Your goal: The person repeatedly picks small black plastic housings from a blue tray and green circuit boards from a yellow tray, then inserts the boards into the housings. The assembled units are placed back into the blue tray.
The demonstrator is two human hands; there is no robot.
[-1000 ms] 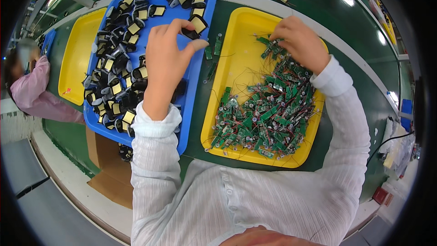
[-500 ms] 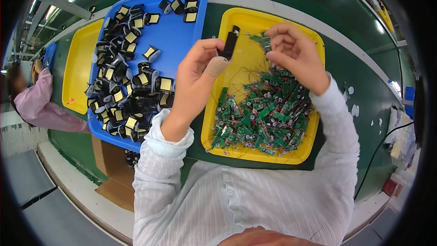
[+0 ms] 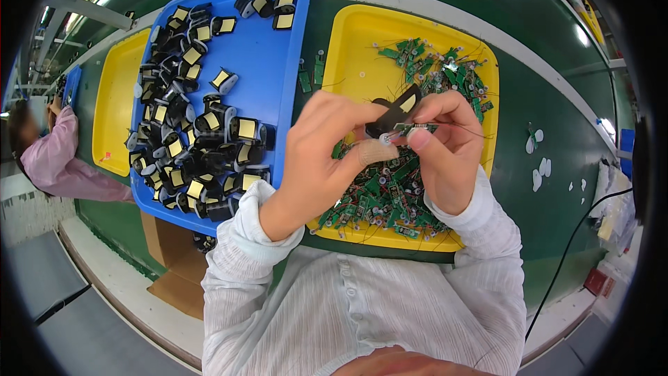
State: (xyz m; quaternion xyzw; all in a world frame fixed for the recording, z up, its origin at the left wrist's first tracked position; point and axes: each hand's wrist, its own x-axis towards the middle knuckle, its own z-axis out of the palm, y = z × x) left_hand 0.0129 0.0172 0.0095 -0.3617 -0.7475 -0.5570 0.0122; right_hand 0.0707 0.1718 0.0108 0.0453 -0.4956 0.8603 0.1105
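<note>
Over the yellow tray, my two hands meet. My left hand, with a beige cover on its thumb, is closed on a black plastic housing that carries a pale yellow pad. Pinched in my right hand is a small green circuit board with thin wires, held against or just beside the housing's near side. Fingers hide part of both pieces, so I cannot tell whether the board is inside. Beneath the hands lies a heap of similar green boards with wires and small round discs.
To the left stands a blue tray with many black housings. Beyond it are another yellow tray and a person in pink. White flat pieces lie right of my tray; a cardboard box sits below the bench edge.
My right hand has come down and left with the circuit board. My left hand has moved right and lower, tilting the housing, and the two pieces are now together.
</note>
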